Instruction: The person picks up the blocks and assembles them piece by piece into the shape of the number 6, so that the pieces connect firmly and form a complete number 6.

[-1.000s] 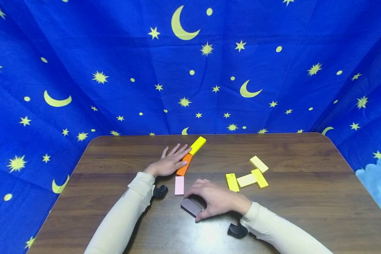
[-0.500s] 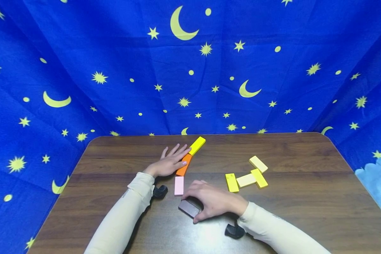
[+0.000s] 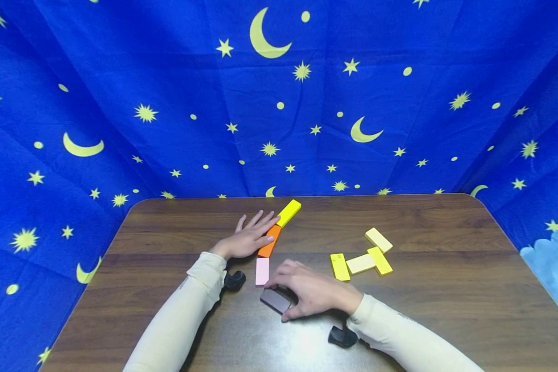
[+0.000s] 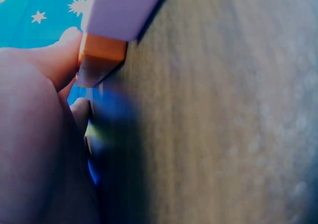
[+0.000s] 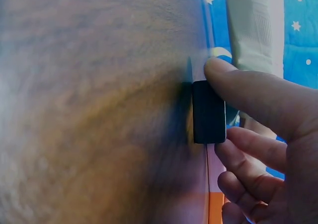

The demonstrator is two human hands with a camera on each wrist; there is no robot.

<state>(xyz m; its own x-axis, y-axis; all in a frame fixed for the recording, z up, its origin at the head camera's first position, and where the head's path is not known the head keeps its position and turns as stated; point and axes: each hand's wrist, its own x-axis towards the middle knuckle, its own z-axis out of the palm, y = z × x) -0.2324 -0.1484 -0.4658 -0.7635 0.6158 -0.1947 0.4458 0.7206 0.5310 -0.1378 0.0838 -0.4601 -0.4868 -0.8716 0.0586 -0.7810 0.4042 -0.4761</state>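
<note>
- Left bare hand (image 3: 247, 239): palm down, fingers straight and spread, beyond and left of the dark grey-brown rectangular block (image 3: 274, 301).
- Right bare hand (image 3: 310, 290): curled, pinching that block.
- Left forearm (image 3: 179, 318): cream fabric sleeve, left of block.
- Right forearm (image 3: 406, 336): sleeved likewise, right of block.

From the head we look forward and down across the table (image 3: 446, 279) to the starry cloth (image 3: 186, 77). From each wrist we peer sideways-tilted, close along its top, both sharing the pink block (image 4: 121, 10) and orange block (image 4: 103, 50).
</note>
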